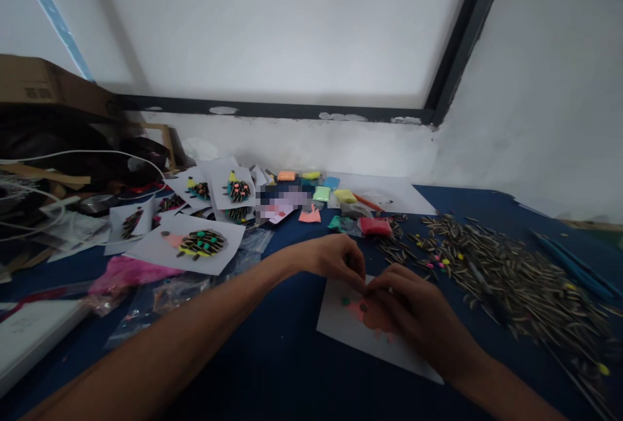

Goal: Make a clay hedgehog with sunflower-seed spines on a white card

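A white paper sheet [338, 327] lies on the blue table cover, bearing a flat orange and pink clay animal shape [374, 315] with a green dot at its snout. My left hand [341, 259] is above the sheet's upper edge, thumb and fingers pinched together. Against those fingertips, my right hand [413, 304] pinches too, its fingers bent over the clay shape and covering its right part. Whatever lies between the fingertips is too small or hidden to make out.
Striped sunflower seeds [530, 285] are heaped at the right, with small coloured clay balls [438, 262] among them. Clay packets [374, 226] lie behind my hands. To the left are finished seed hedgehogs on paper [202, 244], a pink bag [129, 275] and a white box [41, 336].
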### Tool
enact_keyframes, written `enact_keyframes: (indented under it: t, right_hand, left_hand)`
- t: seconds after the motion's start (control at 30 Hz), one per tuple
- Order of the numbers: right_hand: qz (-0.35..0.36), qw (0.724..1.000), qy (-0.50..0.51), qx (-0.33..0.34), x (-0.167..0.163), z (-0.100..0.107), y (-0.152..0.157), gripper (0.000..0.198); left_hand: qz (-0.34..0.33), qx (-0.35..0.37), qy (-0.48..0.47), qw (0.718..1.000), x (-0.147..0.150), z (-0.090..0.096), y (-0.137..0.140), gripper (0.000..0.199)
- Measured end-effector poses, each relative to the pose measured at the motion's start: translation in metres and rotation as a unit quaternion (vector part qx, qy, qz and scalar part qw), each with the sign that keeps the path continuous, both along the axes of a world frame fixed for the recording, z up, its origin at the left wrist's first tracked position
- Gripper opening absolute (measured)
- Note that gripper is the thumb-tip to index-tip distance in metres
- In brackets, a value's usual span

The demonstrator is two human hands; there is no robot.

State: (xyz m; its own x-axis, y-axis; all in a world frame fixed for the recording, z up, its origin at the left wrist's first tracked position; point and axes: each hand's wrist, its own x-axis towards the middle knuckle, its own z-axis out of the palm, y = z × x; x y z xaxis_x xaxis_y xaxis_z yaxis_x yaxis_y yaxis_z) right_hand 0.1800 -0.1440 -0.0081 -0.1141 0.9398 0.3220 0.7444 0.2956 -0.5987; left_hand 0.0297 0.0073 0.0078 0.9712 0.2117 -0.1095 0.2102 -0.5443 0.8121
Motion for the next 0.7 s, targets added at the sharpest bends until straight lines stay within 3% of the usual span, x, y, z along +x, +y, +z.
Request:
enact_keyframes:
  t: [0.3,0.47,0.7]
  right_hand:
    - [0.0,1.0,-0.01,0.0,0.001,-0.0014,-0.0012,0.024]
    - [-0.006,1.0,-0.011,-0.009,-0.0002,-0.001,-0.0008,0.024]
    - [-0.004,1.0,-0.025,-0.009,-0.0002,-0.0011,-0.0011,0.025]
  left_hand:
    - [0.041,0.034,-0.004,0.999,0.0027,-0.0066,-0.0018,0.017]
    - [-0.011,-0.005,0.007,1.0,0.0002,-0.0011,0.0019,0.016]
    - [-0.041,0.02,-0.005,0.999,0.0006,-0.0006,0.0054,0.012]
